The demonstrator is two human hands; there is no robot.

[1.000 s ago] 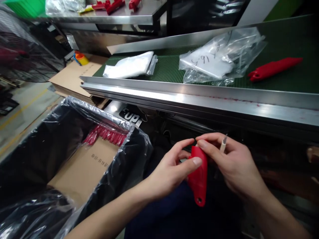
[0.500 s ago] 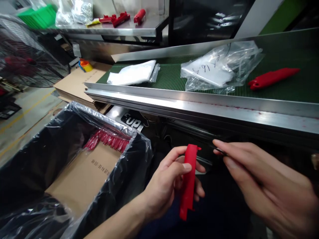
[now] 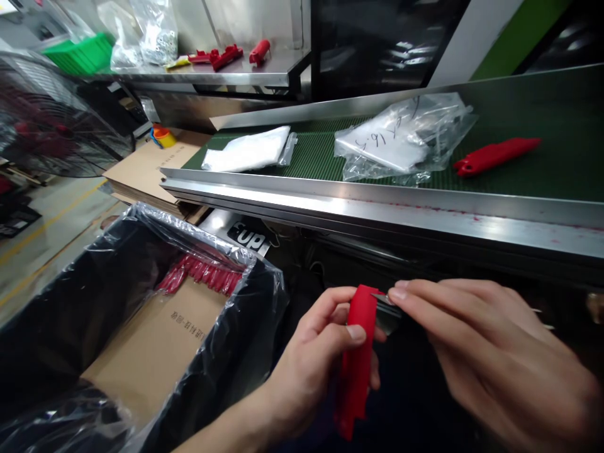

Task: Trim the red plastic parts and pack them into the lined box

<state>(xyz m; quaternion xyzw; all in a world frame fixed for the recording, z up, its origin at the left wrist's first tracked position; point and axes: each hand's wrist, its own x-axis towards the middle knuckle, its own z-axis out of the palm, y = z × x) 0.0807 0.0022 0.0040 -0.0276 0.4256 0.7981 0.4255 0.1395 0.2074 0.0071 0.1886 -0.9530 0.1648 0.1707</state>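
My left hand (image 3: pixel 311 358) is closed around a long red plastic part (image 3: pixel 359 352), thumb on its face and fingers behind it. The part stands nearly upright, its upper end leaning slightly right. Pinched in my right hand (image 3: pixel 491 346) is a small blade (image 3: pixel 380 297), its thin tip at the upper right edge of the red part. Most of the blade and any handle are hidden by my fingers. Another red part (image 3: pixel 495 156) lies on the green conveyor belt (image 3: pixel 316 148) beyond my hands.
A black bin lined with clear plastic (image 3: pixel 257 314) stands at left, holding cardboard (image 3: pixel 160 340) and wrapped red parts (image 3: pixel 202 272). Plastic bags (image 3: pixel 401 138) lie on the belt, behind its metal rail (image 3: pixel 377 207). A fan (image 3: pixel 47 119) and stacked cardboard (image 3: pixel 141 167) are farther left.
My right hand has moved left, bringing the blade from apart to the red part's upper edge. My left hand still holds the part. The camera view has shifted slightly.
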